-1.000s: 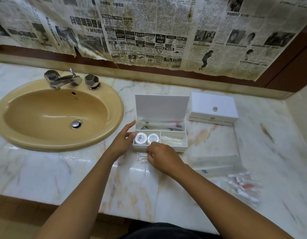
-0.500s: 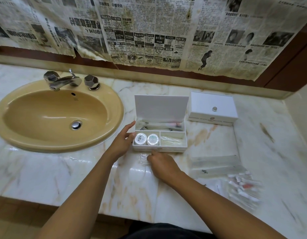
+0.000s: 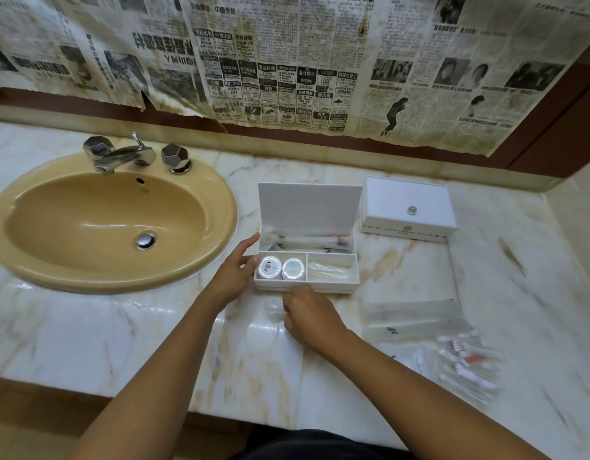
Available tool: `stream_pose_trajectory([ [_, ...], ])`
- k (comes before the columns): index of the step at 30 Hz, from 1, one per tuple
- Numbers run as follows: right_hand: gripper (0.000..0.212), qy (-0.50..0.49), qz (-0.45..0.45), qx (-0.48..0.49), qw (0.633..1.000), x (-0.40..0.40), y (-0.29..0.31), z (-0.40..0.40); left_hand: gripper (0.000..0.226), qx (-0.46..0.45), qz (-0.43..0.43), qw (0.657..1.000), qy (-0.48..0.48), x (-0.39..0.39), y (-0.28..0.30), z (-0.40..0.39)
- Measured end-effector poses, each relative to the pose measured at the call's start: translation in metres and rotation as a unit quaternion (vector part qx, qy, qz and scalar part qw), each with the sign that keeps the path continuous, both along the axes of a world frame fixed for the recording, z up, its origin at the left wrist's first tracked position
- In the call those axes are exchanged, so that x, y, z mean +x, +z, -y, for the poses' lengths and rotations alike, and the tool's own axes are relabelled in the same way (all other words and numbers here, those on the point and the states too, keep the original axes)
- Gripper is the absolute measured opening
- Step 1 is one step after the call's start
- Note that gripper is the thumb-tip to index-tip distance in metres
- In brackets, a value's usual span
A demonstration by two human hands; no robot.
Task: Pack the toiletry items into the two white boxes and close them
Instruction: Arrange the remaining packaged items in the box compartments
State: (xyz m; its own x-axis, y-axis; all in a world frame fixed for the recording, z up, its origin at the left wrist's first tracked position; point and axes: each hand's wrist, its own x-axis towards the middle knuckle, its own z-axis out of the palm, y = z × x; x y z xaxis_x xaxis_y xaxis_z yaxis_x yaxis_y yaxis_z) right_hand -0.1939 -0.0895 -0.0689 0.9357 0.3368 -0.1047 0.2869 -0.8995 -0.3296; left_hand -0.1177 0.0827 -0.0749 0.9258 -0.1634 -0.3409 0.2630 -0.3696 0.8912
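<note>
- We see two white boxes on the marble desk [image 3: 87, 330]. The open box [image 3: 306, 257] stands in the middle with its lid upright; the closed box [image 3: 408, 210], with a small round knob on top, sits just beside it to the right.
- The open box has three compartments. The front left one holds two round white tins [image 3: 280, 267], side by side. The front right one holds a clear packet [image 3: 331, 270]. The long rear one holds several wrapped items [image 3: 306, 242], too overlapped for us to count.
- Our left hand [image 3: 235, 272] rests against the open box's left wall, fingers straight and relaxed.
- Our right hand [image 3: 311, 315] lies on the desk just in front of the open box, fingers curled onto a small clear wrapper [image 3: 273, 310]; we cannot tell if they pinch it.
- To the right lie flat clear packets [image 3: 413, 318] and a pile of small wrapped toiletries [image 3: 466, 366], blurred, their number unclear.
- One tan sink [image 3: 217, 207] with one chrome tap [image 3: 124, 156] sits at left.
- Old newspaper [image 3: 287, 61] covers the wall behind.
</note>
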Motion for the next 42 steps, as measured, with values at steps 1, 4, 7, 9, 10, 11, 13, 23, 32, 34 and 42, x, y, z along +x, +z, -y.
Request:
stream_pose_trajectory([
  [1,0.015,0.0,0.0,-0.001,1.0,0.0,0.0,0.0,0.043,0.0,-0.001,1.0,0.0,0.0,-0.001,0.0],
  [4,0.02,0.007,-0.007,-0.017,1.0,0.001,-0.001,0.0,0.044,0.001,-0.001,1.0,-0.001,0.001,-0.002,0.0],
  [7,0.026,0.012,-0.009,-0.025,1.0,0.002,-0.001,0.0,0.044,-0.003,-0.002,1.0,-0.001,0.002,-0.002,0.0],
  [9,0.025,0.01,-0.005,-0.024,1.0,0.003,-0.001,-0.001,0.043,-0.004,-0.003,1.0,-0.001,0.002,-0.003,-0.001],
  [10,0.024,0.006,-0.003,-0.025,1.0,0.003,-0.001,-0.001,0.043,-0.005,-0.004,1.0,0.001,0.002,-0.003,-0.001],
  [11,0.023,0.0,-0.002,-0.028,1.0,0.003,-0.001,-0.002,0.043,-0.004,-0.004,1.0,0.002,0.002,-0.002,-0.001],
  [13,0.025,-0.01,-0.004,-0.041,0.999,0.003,-0.001,-0.003,0.043,-0.004,-0.002,1.0,0.002,0.001,-0.002,-0.001],
  [23,0.02,0.005,-0.043,-0.092,0.995,0.001,0.006,-0.001,0.044,0.005,0.001,1.0,-0.003,0.001,-0.002,0.0],
  [32,0.005,-0.031,0.072,0.02,0.997,0.004,0.014,-0.008,0.044,0.002,0.004,1.0,0.0,0.001,0.002,0.001],
  [34,0.01,-0.055,0.099,0.039,0.993,0.008,0.019,-0.008,0.043,0.0,0.004,1.0,-0.001,0.001,0.002,0.0],
  [42,0.01,-0.179,0.064,0.02,0.982,0.043,0.056,0.022,0.045,0.008,0.003,1.0,-0.001,0.0,0.001,-0.001],
])
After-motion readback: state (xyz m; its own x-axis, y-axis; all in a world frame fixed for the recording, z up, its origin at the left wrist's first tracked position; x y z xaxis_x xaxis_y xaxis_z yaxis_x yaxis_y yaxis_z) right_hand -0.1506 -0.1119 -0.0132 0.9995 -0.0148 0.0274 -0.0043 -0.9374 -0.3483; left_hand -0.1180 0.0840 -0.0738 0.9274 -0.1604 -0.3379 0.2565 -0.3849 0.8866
